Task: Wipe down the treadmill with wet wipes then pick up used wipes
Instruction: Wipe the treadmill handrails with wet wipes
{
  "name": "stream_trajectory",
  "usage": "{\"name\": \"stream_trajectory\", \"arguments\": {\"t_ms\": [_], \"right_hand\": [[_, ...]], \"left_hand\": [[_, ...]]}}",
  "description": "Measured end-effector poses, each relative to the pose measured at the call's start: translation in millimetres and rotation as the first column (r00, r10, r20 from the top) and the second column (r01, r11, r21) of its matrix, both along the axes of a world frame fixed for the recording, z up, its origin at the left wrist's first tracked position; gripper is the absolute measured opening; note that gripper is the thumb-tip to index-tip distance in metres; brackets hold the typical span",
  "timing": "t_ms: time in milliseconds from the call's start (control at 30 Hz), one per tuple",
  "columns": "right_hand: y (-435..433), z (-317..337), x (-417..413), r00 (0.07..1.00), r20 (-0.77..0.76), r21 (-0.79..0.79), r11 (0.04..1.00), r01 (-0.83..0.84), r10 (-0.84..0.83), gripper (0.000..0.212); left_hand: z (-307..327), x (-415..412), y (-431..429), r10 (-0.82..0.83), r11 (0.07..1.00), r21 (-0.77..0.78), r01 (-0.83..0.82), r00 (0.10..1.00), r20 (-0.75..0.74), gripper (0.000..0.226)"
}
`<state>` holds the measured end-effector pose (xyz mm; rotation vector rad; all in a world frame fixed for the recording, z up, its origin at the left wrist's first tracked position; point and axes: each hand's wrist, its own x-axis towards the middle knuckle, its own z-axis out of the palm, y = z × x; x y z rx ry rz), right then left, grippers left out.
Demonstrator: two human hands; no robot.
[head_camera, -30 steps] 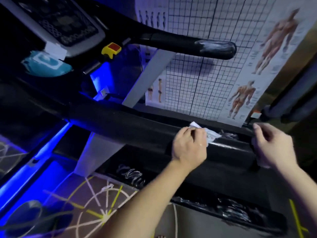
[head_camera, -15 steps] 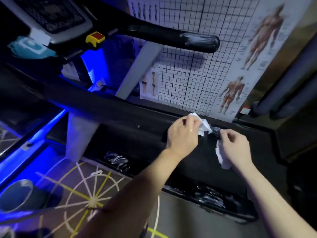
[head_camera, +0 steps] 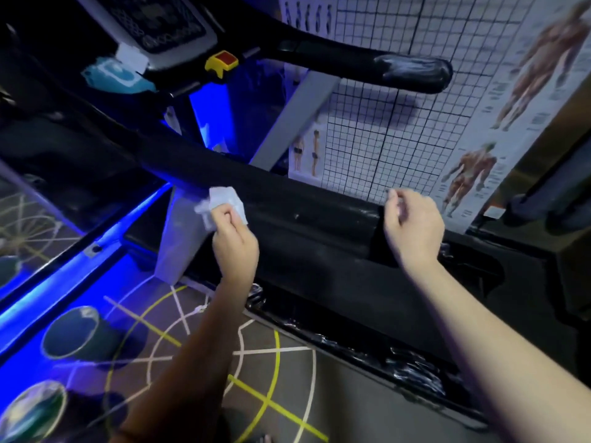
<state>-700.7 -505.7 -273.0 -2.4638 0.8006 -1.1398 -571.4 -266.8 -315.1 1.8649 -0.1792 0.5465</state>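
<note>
Head view: I look down on a dark treadmill handrail (head_camera: 287,199) running from the far left to the near right.
Wipe pack: a teal pack (head_camera: 112,76) sits far left by the console (head_camera: 166,24), I judge parked there for fresh wipes.
Left hand: my left hand (head_camera: 235,238) pinches a white wipe (head_camera: 224,203); the wipe pokes out past the fingers, on the rail's left stretch, I think to rub it.
Right hand: my right hand (head_camera: 412,225) is curled at the rail's right end, perhaps steadying; whether it grips anything, I cannot tell.
</note>
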Motion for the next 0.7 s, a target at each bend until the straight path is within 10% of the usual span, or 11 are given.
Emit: {"name": "stream_trajectory", "arguments": {"t_ms": [200,400,700], "right_hand": [[-1,-2,5,0.998,-0.020,0.009,0.998,0.065,-0.065,0.025],[-1,2,4,0.997,0.035,0.232,0.971,0.060,-0.070,0.032],[-3,19,-43,0.938,0.318,0.491,0.870,-0.043,-0.134,0.024]], "left_hand": [[-19,41,-11,-0.166,0.973,0.134,0.187,0.973,-0.159,0.027],[-84,-17,-75,-0.302,0.917,0.310,0.253,0.945,0.122,0.035],[-28,-105,-110,-0.819,0.421,0.657,0.625,0.573,-0.021,0.026]]}}
